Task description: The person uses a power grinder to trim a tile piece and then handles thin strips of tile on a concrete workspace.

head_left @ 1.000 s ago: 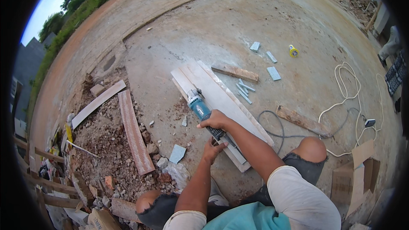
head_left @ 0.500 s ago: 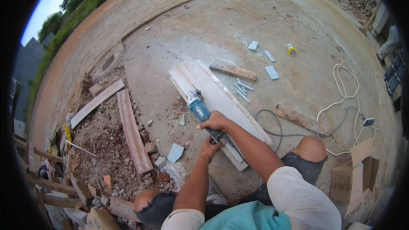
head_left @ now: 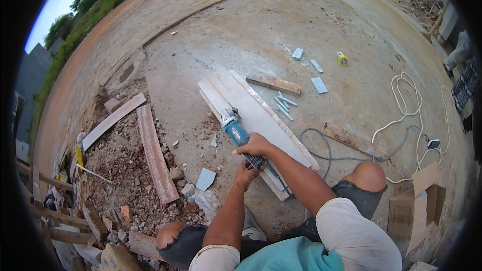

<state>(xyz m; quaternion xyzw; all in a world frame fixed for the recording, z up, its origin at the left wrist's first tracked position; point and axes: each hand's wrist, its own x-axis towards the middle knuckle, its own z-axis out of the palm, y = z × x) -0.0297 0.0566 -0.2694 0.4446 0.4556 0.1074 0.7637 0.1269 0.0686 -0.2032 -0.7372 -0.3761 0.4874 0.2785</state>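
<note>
A teal angle grinder (head_left: 235,129) with a silver head lies tilted over a long pale tile (head_left: 261,115), its disc at a thin straight line along the tile. My right hand (head_left: 255,146) is wrapped round the grinder's body. Farther back, my left hand (head_left: 245,174) is closed round the dark rear end, partly hidden under it. The tile rests on another slab (head_left: 305,156), whose rough edge shows along the right. Whether the disc is spinning cannot be made out.
A grey cord (head_left: 329,145) curls right of the slabs toward a white extension cable (head_left: 401,118). Wood pieces (head_left: 273,85), small blue tile offcuts (head_left: 319,85) and a yellow-rimmed roll (head_left: 342,59) lie beyond. Left are rubble (head_left: 120,165) and tile strips (head_left: 156,155); a cardboard box (head_left: 401,216) stands right.
The grinder and both hands have shifted slightly toward me along the tile. More of the thin line shows beyond the disc. Both hands keep their grip.
</note>
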